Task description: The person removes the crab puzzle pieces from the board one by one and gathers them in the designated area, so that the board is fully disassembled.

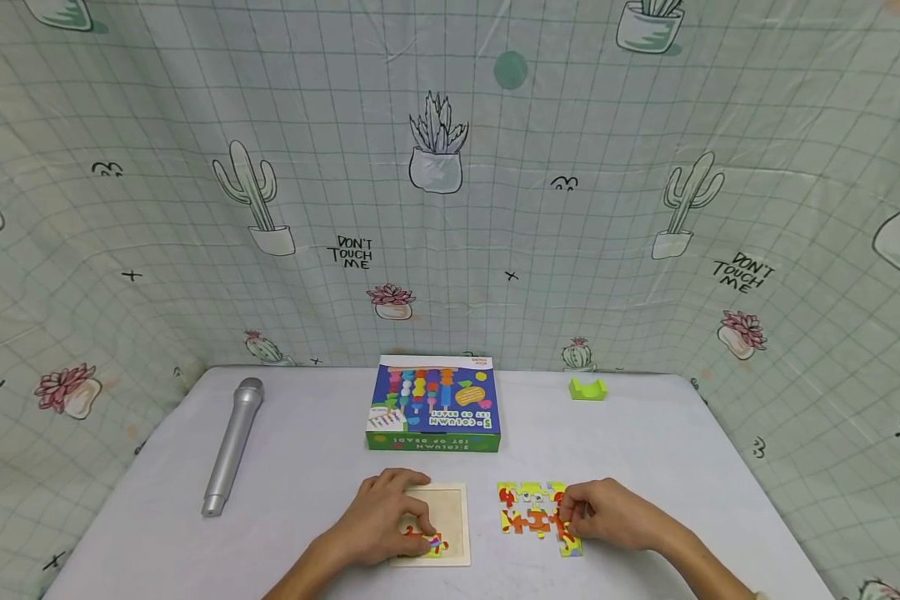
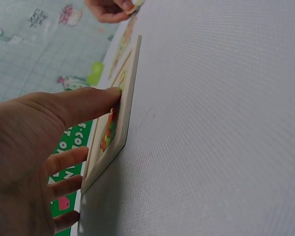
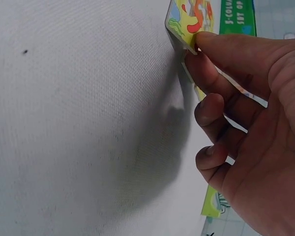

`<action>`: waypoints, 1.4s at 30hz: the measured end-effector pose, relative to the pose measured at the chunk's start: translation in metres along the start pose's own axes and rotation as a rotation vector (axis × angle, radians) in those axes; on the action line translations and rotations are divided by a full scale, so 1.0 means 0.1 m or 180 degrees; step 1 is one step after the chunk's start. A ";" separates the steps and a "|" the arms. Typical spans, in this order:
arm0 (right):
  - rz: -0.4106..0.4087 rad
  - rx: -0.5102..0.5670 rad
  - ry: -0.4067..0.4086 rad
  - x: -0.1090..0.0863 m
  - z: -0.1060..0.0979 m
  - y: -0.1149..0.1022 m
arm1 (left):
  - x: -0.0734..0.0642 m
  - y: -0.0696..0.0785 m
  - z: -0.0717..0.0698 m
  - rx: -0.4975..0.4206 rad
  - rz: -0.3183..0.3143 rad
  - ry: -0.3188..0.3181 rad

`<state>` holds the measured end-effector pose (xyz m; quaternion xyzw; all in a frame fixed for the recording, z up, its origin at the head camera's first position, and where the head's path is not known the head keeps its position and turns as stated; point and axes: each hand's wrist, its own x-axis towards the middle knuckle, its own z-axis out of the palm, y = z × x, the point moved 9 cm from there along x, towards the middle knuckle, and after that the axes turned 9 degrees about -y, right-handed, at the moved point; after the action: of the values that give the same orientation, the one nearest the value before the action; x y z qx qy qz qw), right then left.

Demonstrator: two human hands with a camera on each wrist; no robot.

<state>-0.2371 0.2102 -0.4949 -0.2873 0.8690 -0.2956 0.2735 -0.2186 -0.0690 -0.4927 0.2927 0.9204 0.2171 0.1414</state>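
My left hand (image 1: 382, 518) lies over the left side of a shallow wooden puzzle tray (image 1: 456, 500). Its straight thumb presses on colourful puzzle pieces (image 1: 437, 544) in the tray's near part, while the other fingers spread by the tray's edge in the left wrist view. To the right, my right hand (image 1: 617, 515) pinches a yellow puzzle piece (image 3: 188, 18) between thumb and index finger, its other fingers loosely curled. Beside that hand lies a group of loose yellow and red puzzle pieces (image 1: 537, 521) on the white table, partly hidden by its fingers.
A blue and green bead-set box (image 1: 433, 408) lies behind the tray. At the left is a silver microphone-shaped object (image 1: 232, 447). A small lime-green curved block (image 1: 588, 389) stands at the back right. A patterned cloth (image 1: 450, 233) hangs behind the white table (image 1: 307, 433).
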 end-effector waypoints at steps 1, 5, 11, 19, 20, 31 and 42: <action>-0.0014 -0.0003 -0.0002 0.00 0.00 0.00 | 0.00 0.00 0.00 -0.0001 -0.0003 -0.0001; -0.0034 -0.0011 0.0001 0.01 0.01 -0.01 | 0.00 0.00 0.00 -0.0002 -0.0004 0.0004; -0.0033 -0.0024 0.0023 0.01 0.02 -0.01 | 0.00 0.00 -0.01 0.0008 0.0002 0.0013; -0.0006 -0.0126 0.0110 0.00 0.02 0.00 | 0.00 0.00 0.00 0.0026 -0.0002 0.0018; -0.0001 -0.0148 0.0122 0.00 0.01 0.00 | 0.01 -0.01 0.00 0.0024 -0.0002 0.0017; 0.0050 -0.0173 0.0115 0.00 0.03 0.00 | 0.01 -0.02 0.03 0.0008 -0.0012 -0.0025; 0.0086 -0.0204 0.0123 0.02 0.04 0.01 | 0.01 -0.03 0.02 0.0015 -0.0022 -0.0001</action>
<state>-0.2360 0.2083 -0.4984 -0.2785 0.8870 -0.2694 0.2513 -0.2202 -0.0696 -0.4960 0.2899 0.9219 0.2145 0.1416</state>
